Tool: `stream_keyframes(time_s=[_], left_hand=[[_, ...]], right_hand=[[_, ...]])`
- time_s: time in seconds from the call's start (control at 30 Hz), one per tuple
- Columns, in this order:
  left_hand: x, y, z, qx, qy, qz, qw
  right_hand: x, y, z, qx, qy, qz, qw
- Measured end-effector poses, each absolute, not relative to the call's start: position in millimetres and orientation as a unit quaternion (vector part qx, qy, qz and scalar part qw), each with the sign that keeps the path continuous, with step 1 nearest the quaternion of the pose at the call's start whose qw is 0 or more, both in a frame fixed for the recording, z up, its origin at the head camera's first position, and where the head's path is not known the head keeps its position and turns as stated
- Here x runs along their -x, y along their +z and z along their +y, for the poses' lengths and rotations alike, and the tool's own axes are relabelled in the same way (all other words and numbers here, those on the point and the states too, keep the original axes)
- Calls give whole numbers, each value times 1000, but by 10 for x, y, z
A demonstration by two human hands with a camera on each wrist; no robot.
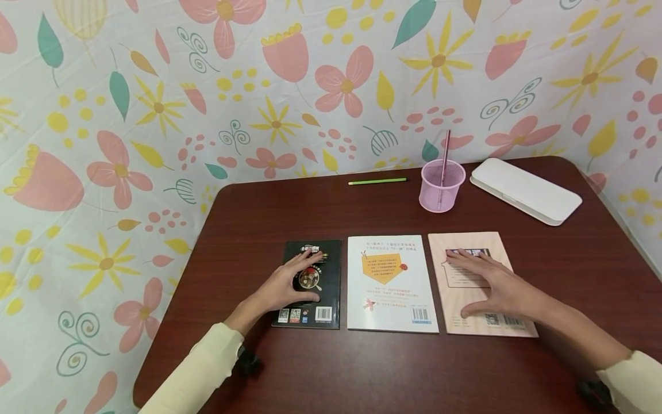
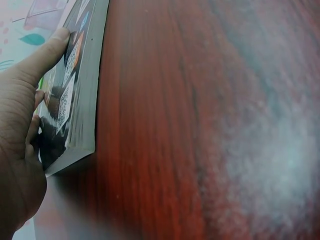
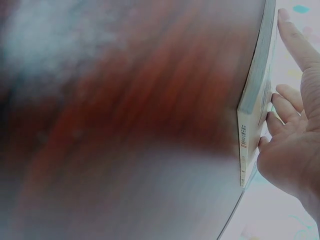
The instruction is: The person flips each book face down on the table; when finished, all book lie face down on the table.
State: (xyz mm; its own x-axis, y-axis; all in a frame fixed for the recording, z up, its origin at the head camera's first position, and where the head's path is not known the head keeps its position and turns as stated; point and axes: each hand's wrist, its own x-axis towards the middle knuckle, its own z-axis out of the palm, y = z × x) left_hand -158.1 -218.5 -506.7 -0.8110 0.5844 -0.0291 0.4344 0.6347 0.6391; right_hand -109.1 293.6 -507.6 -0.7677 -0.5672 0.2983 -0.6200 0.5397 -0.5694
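Three books lie side by side on the dark wooden table. On the black book [image 1: 330, 287] at the left rests my left hand [image 1: 281, 286], its fingers spread over the cover and the thumb apart, low near the barcode. My right hand [image 1: 500, 286] rests in the same way on the beige book [image 1: 455, 307] at the right, covering part of its printed box. Between them sits a white book [image 1: 390, 305] with an orange printed panel, touched by neither hand. In the left wrist view the black book's page edge [image 2: 82, 120] shows; the right wrist view shows the beige book's spine [image 3: 243, 145].
Behind the books a green pencil [image 1: 380, 181] lies near the table's back edge. A pink mesh pen cup [image 1: 438, 195] holds a pink stick-like item [image 1: 446, 152]. Right of the cup lies a white case [image 1: 527, 190]. A flower-patterned cloth [image 1: 289, 115] hangs behind the table [image 1: 248, 218].
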Motion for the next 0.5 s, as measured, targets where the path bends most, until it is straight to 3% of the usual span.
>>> stream_keyframes(time_s=[0.5], left_hand=[[1563,-5049,-2224,-282,319,898,113]], right_hand=[[1065,-5089,2995,-330,337,-881,45]])
